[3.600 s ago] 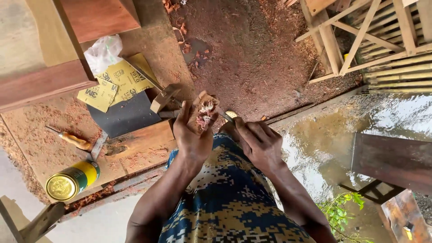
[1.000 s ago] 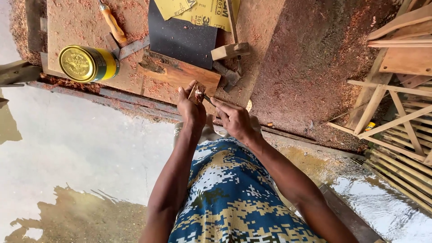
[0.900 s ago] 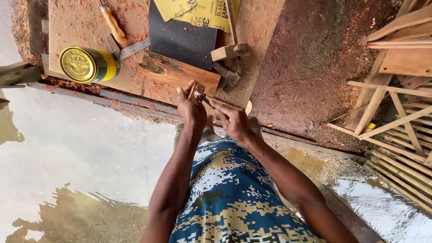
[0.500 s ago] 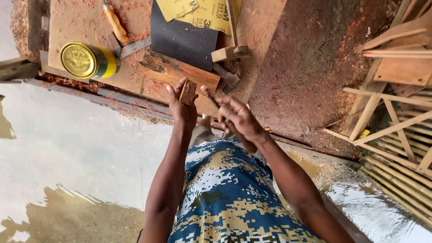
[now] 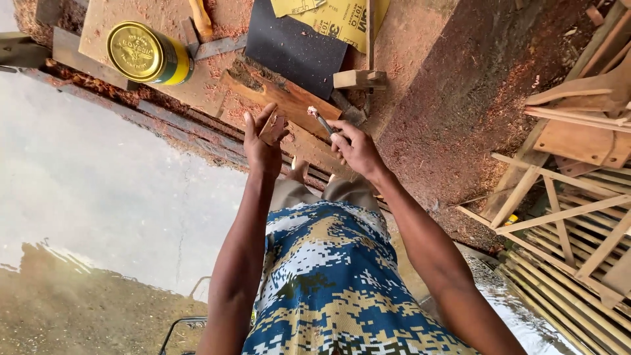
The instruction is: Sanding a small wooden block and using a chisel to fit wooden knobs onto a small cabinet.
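Head view, one wood piece (image 5: 275,129) held in left hand (image 5: 263,146), one small stick (image 5: 322,121) gripped by right hand (image 5: 355,148), one yellow can (image 5: 146,54) near bench (image 5: 118,20) edge, two sandpaper sheets (image 5: 328,16).

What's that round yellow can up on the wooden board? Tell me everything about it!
The round yellow metal can is short and wide, with a shiny gold embossed lid that is shut and a dark green band on its side. It sits near the edge of the sawdust-covered wooden board, its lid facing the camera. Reddish sawdust lies around it. Neither hand touches it; the left hand is nearer, holding a small wooden piece.
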